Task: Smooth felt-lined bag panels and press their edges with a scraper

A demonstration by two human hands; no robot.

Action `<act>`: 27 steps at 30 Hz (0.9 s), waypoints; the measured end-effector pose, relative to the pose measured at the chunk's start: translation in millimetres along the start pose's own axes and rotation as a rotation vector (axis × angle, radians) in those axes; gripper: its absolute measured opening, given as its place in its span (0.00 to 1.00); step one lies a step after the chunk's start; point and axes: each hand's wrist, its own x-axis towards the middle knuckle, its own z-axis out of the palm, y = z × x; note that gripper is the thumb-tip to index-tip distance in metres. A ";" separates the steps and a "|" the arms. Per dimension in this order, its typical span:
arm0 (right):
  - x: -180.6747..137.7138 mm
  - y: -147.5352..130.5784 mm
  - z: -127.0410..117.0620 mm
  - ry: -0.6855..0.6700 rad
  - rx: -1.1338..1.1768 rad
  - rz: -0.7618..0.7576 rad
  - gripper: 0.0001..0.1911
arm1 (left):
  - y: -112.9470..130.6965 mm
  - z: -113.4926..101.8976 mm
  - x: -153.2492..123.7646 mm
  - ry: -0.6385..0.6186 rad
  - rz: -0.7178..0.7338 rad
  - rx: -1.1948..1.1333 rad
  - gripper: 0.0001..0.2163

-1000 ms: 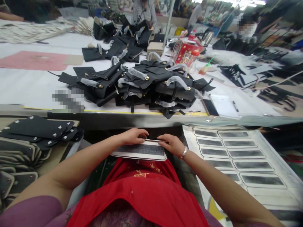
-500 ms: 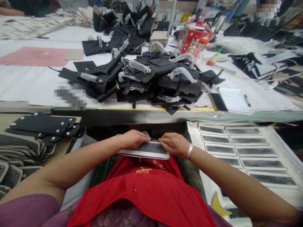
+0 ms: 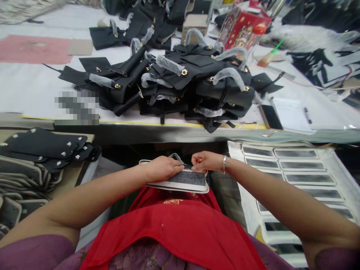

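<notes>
Your L hand (image 3: 165,169) grips the b/w panel (image 3: 187,180) just above your red apron (image 3: 174,221), prob. to steady it, w/ R hand (image 3: 207,161) curled at its far edge, can't tell if pinching.

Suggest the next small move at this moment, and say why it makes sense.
Probably a light press by the right grip along the far edge of the pale-bordered panel, near its right end, while the left grip braces it. The left lies across the panel, and the right's curled fingers are at that edge. Whether they pinch anything is unclear.
</notes>
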 end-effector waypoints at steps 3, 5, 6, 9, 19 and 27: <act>5.4 -1.8 1.5 -0.026 -0.006 0.023 0.21 | 0.2 0.3 -1.9 0.023 0.020 -0.005 0.12; 9.3 -2.4 2.5 -0.045 0.016 0.033 0.23 | -2.4 0.5 -3.3 0.038 0.038 -0.033 0.12; 11.4 -2.5 3.1 -0.053 0.034 0.039 0.24 | -4.4 0.4 -3.9 0.041 0.045 -0.051 0.12; 18.7 -1.7 5.2 -0.079 0.104 0.051 0.24 | -12.2 -0.4 -5.8 0.030 0.071 -0.103 0.10; 53.6 -22.1 24.0 -0.160 0.056 -0.075 0.23 | -31.1 -2.5 -28.2 0.067 0.103 -0.216 0.11; 80.8 -48.1 43.3 -0.189 0.048 -0.087 0.23 | -44.6 -8.4 -62.0 0.081 0.078 -0.214 0.12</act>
